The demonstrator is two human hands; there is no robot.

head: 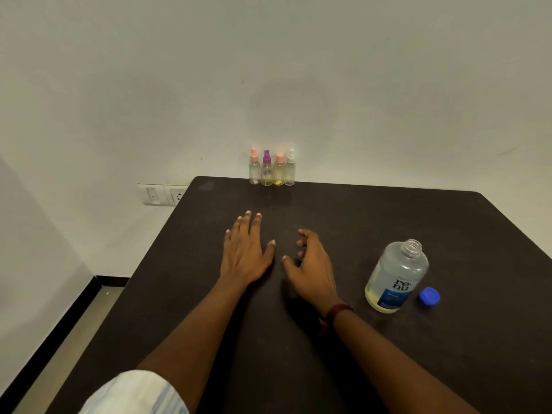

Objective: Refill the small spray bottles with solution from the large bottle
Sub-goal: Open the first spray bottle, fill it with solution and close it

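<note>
Both palm-down: left hand, right hand.

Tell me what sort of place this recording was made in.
Probably a plain room in a home or small office, rather than a lab or workshop. A dark table stands against a bare white wall, and an ordinary switch and socket plate is set low in that wall, beside the table's corner.
</note>
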